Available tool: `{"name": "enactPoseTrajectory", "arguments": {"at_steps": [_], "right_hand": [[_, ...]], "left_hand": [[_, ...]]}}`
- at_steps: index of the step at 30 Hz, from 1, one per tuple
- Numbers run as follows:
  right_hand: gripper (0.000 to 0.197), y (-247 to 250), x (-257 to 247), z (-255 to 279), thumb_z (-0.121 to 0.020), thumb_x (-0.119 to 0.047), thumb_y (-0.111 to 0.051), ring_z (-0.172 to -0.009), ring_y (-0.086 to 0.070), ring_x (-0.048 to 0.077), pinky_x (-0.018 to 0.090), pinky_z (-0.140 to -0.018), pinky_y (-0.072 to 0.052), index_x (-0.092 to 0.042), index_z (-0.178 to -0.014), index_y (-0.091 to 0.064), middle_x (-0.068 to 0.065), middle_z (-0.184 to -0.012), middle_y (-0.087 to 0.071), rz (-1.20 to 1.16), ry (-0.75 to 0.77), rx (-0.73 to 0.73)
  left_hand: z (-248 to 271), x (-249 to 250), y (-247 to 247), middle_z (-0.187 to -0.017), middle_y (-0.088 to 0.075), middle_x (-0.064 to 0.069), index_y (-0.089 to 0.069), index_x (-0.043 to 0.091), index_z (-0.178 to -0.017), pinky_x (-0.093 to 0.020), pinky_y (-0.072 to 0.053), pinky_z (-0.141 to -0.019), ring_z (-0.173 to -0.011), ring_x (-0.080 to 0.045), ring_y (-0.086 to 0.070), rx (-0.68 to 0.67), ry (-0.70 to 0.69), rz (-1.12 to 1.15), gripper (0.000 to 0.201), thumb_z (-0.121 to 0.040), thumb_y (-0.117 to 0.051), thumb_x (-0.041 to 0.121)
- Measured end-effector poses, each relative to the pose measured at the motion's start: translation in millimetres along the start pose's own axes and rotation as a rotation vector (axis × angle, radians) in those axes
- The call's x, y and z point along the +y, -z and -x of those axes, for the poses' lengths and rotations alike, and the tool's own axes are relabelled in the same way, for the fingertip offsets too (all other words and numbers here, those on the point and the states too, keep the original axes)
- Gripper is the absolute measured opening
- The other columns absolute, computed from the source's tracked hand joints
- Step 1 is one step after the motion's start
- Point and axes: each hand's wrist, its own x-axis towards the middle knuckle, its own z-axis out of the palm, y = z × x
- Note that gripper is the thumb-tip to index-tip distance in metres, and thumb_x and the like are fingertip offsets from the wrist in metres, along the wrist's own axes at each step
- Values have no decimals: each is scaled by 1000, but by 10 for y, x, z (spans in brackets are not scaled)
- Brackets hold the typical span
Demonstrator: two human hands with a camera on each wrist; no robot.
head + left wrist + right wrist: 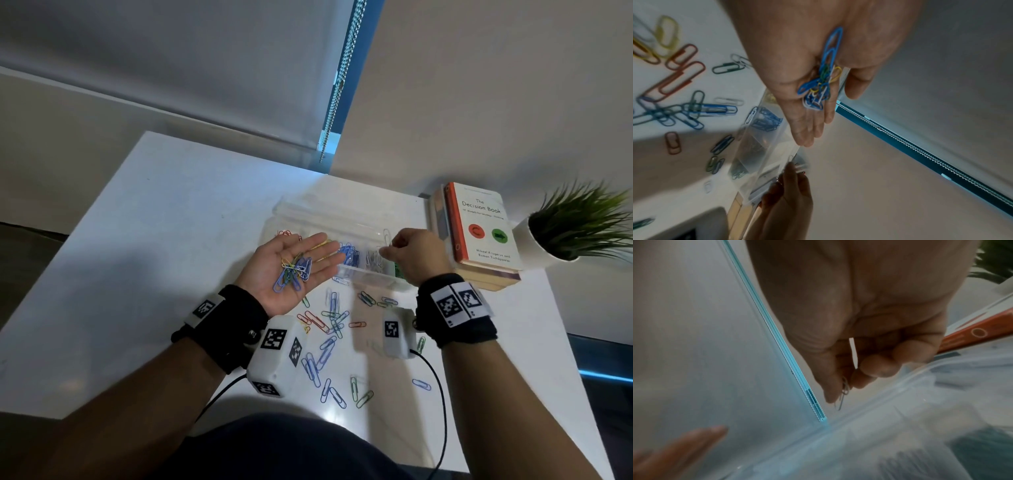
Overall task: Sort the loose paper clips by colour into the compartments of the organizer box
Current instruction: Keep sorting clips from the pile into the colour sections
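The white paper clip (387, 236) pinched in the right hand (412, 253) should drop over the white compartment (375, 262) while the flat, unclenched left hand (291, 270) keeps its mixed clips (294, 270) level.

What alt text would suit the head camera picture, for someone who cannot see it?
A person's left hand, palm up, cradles mixed paper clips while the right hand pinches a white clip over a clear organizer box. More coloured clips lie scattered on the white table.
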Motion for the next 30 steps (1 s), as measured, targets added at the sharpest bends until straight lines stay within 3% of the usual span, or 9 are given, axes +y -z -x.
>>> {"name": "enactPoseTrajectory", "arguments": {"at_steps": [6, 9, 11, 14, 16, 19, 24, 28, 30], "right_hand": [[20, -98, -65, 49, -82, -33, -69, -71, -55, 15, 24, -59, -39, -14, -79, -64, 2, -78, -64, 83, -38, 13], [18, -57, -241, 201, -82, -36, -69, -70, -56, 12, 24, -59, -39, -19, -89, -65, -4, -77, -62, 13, 74, 59], [12, -72, -433, 357, -78, -32, -73, -65, -57, 8, 21, -59, -42, -22, -83, -66, -7, -70, -63, -109, 216, -7], [11, -190, -639, 533, -77, -27, -74, -68, -59, 8, 18, -63, -41, -19, -84, -70, -5, -75, -70, -108, 358, -156], [15, -260, -693, 563, -77, -25, -73, -74, -59, 9, 20, -65, -41, -19, -91, -71, -5, -81, -71, -41, 389, -168], [19, -293, -731, 574, -76, -24, -73, -76, -60, 10, 25, -70, -46, -21, -95, -71, -6, -83, -69, -28, 387, -157], [15, -341, -741, 589, -74, -16, -72, -74, -58, 14, 27, -68, -45, -16, -88, -67, -6, -76, -64, -48, 395, -157], [16, -363, -705, 573, -73, -15, -72, -71, -57, 16, 28, -66, -43, -19, -75, -57, -6, -71, -62, -121, 359, -165], [17, -362, -664, 550, -74, -16, -72, -71, -60, 18, 31, -67, -47, -18, -70, -56, -1, -72, -66, -205, 331, -178]], "left_hand": [[9, 4, -13, -128, -60, -22, -57, -2, -122, -47, -52, -87, -102, -38, -66, 10, -13, -15, 41, -97, -34, 22], [0, 0, -13, -127, -60, -22, -57, -1, -121, -47, -52, -88, -100, -37, -67, 16, -25, -1, 41, -97, -33, 22], [-5, -17, -25, -125, -61, -22, -56, -1, -122, -46, -52, -90, -99, -35, -68, 22, -38, 2, 40, -97, -32, 20], [2, -41, -61, -108, -67, -23, -54, -3, -121, -38, -59, -72, -82, -32, -70, 29, -67, 49, 39, -97, -31, 17], [5, -37, -69, -96, -69, -18, -57, -2, -118, -26, -54, -59, -73, -27, -69, 45, -81, 39, 38, -97, -31, 16], [18, -17, -73, -89, -70, -15, -60, -1, -112, -21, -49, -51, -66, -23, -69, 75, -109, 13, 37, -97, -30, 16], [33, -27, -66, -75, -68, -10, -57, 0, -120, -26, -39, -65, -59, -18, -65, 67, -108, -19, 40, -98, -30, 20], [37, -43, -39, -76, -67, -12, -58, -1, -118, -24, -52, -59, -62, -20, -63, 72, -103, -5, 40, -96, -33, 21], [30, -44, -32, -82, -67, -17, -58, -3, -117, -28, -56, -61, -64, -23, -63, 74, -106, 9, 41, -96, -32, 20]]}}
